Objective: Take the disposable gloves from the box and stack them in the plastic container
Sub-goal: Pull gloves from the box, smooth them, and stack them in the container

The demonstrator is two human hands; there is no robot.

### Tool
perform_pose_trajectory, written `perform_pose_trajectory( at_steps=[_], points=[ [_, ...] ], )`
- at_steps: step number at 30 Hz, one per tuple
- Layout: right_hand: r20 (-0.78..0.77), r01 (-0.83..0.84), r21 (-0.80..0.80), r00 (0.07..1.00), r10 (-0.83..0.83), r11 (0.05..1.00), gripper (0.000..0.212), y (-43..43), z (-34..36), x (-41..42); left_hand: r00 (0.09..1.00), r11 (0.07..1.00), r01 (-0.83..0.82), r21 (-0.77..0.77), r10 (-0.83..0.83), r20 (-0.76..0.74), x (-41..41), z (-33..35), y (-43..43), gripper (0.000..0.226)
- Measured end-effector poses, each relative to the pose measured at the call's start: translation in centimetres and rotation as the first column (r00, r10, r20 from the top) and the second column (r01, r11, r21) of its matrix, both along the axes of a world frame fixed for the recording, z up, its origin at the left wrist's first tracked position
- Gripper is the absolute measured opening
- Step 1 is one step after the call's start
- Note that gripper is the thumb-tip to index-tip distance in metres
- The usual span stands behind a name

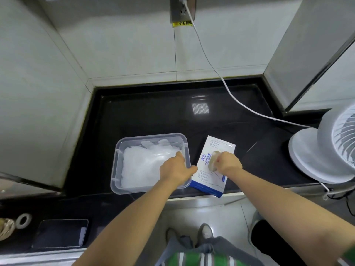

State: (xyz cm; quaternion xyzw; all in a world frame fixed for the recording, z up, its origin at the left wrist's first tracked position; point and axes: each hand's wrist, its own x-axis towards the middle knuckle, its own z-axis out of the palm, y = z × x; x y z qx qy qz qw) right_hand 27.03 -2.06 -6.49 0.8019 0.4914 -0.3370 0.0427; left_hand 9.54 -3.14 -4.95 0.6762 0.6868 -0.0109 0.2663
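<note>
A clear plastic container (117,160) sits on the black counter and holds a pile of translucent disposable gloves (142,166). My left hand (175,169) rests palm down on the pile at the container's right side, fingers spread, pressing the gloves. To its right lies a white and blue glove box (206,181), flat, with an oval opening on top. My right hand (228,163) is over that opening with fingers curled into it, pinching at a glove inside; the glove itself is barely visible.
A white fan (326,146) stands at the right, its cable (221,77) running to a wall socket. A dark tablet (61,233) and a tape roll (24,219) lie at the lower left. Tiled walls enclose the counter on the left and back.
</note>
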Motion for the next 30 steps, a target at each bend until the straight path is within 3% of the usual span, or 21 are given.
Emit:
perform_pose_trajectory(
  at_steps=[3, 7, 11, 13, 15, 19, 27, 30],
  points=[
    [-0.056, -0.114, 0.043, 0.992, 0.116, 0.993, 0.006, 0.2, -0.7, 0.4, 0.999, 0.999, -0.039, 0.003, 0.039, 0.001, -0.4, 0.0, -0.1, 0.05],
    [-0.246, -0.042, 0.167, 0.966, 0.082, 0.985, 0.02, 0.2, -1.2, 1.4, 0.994, 0.982, -0.103, 0.16, 0.093, 0.065, -0.3, 0.6, -0.2, 0.054],
    [-0.346, -0.063, 0.219, 0.928, 0.138, 0.974, 0.028, -0.2, -1.2, 1.6, 0.982, 0.942, 0.078, 0.326, -0.129, 0.139, 1.7, 1.3, 0.0, 0.036],
    [-0.328, -0.123, 0.242, 0.923, 0.2, 0.962, 0.031, -0.4, -1.4, 1.6, 0.969, 0.934, 0.211, 0.289, -0.239, 0.063, 3.5, 1.2, 0.0, 0.031],
    [-0.297, -0.169, 0.263, 0.923, 0.246, 0.95, 0.033, -0.7, -1.6, 1.7, 0.951, 0.94, 0.308, 0.145, -0.309, -0.017, 5.2, 0.5, -0.2, 0.037],
    [-0.226, -0.141, 0.313, 0.949, 0.218, 0.939, 0.034, -1.2, -1.9, 2.3, 0.972, 0.963, 0.235, -0.132, -0.235, 0.014, 6.7, -1.8, -0.7, 0.048],
    [-0.108, -0.067, 0.147, 0.991, 0.083, 0.987, 0.057, -1.2, -2.9, 1.1, 0.989, 0.984, 0.07, -0.162, -0.048, 0.14, 6.7, -3.6, -0.4, 0.041],
    [-0.176, 0.021, 0.125, 0.984, 0.001, 0.992, 0.056, -1.0, -3.4, 1.0, 0.991, 0.989, 0.054, -0.141, -0.036, 0.128, 6.8, -3.7, -0.4, 0.04]
  ],
)
